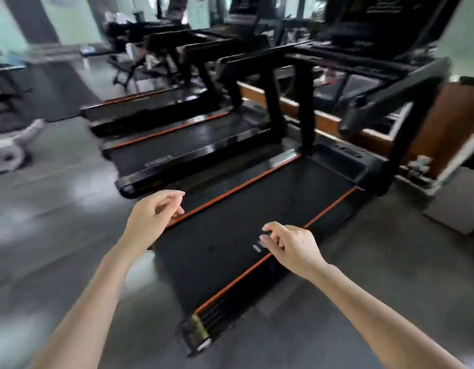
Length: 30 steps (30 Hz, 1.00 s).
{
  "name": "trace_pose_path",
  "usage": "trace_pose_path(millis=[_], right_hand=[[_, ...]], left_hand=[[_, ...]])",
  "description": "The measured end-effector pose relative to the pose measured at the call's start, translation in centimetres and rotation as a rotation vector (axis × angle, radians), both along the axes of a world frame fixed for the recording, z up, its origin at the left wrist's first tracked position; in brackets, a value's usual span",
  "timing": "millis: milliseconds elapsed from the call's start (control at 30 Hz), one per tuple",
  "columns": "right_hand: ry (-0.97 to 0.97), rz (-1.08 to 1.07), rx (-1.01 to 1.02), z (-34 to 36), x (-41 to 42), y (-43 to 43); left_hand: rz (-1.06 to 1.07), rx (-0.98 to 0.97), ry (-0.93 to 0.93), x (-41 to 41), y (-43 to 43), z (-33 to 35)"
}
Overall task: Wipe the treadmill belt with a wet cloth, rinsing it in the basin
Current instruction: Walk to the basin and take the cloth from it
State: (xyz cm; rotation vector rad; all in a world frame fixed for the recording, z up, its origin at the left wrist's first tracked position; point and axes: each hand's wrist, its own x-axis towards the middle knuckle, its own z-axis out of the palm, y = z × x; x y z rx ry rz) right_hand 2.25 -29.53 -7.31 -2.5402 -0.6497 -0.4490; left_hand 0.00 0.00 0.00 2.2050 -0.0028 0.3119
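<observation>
Loosely curled, the left hand [153, 217] and right hand [291, 246] hover over the treadmill belt [270, 203], each grip empty.

We see only bare limbs: a slim left forearm [97, 288] and right forearm [376, 307], uncovered from the lower edge of view to the wrists (outlines softened by blur), ending in the bare left hand [153, 214] and right hand [294, 245], fingers slender.

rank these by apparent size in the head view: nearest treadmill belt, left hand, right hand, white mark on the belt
1. treadmill belt, by far the largest
2. left hand and right hand: look about alike, so not ranked
3. white mark, smallest
</observation>
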Motion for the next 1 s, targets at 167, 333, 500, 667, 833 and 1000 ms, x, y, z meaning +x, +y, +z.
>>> trace_pose_path(millis=[167, 333, 500, 667, 833, 1000], right_hand=[[0.191, 0.162, -0.068, -3.3, -0.3, 17.9], [0.263, 0.34, -0.174, -4.8, -0.6, 34.0], [0.324, 0.483, -0.202, -5.5, 1.8, 47.4], [0.348, 0.582, -0.251, -7.5, 6.7, 61.1], [0.434, 0.644, -0.28, -8.4, 11.7, 75.7], [0.505, 0.714, -0.321, -8.8, 15.2, 91.6]], left_hand=[[0.191, -0.066, 0.037, -6.0, 16.9, -3.0], [0.363, -0.148, 0.07, -10.8, 31.0, -5.1], [0.542, -0.224, 0.07, -11.9, 42.4, -7.4], [0.712, -0.287, 0.105, -10.0, 53.4, -9.8], [0.859, -0.342, 0.134, -7.9, 65.6, -11.4], [1.0, -0.357, 0.187, -7.7, 77.2, -11.5]])
